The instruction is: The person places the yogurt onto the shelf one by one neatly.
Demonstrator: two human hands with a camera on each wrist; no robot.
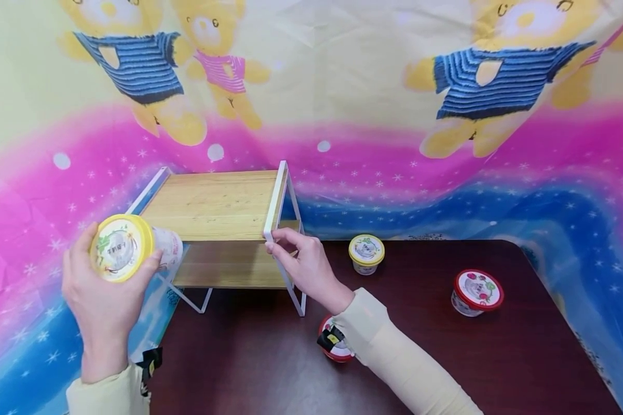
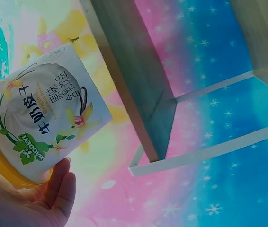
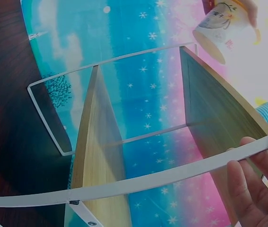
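Your raised left hand [image 1: 101, 294] grips a tilted, yellow-lidded white tub [image 1: 118, 248]; your right hand [image 1: 311, 268], angled inward, pinches the white metal frame [image 1: 276, 199] of a two-tier wooden shelf [image 1: 218, 202].

We see a creased, printed cloth [image 1: 342, 57] spread across the whole background. Its cream upper part carries yellow teddy bears, two in blue striped shirts [image 1: 140, 66] and a smaller one in pink [image 1: 227, 72]. Below them we find a wavy magenta band [image 1: 374, 153], then blue, scattered with white snowflakes and dots. In front of it we have a dark reddish-brown table [image 1: 426, 346] with rounded far corner, its surface catching a soft, pale sheen.
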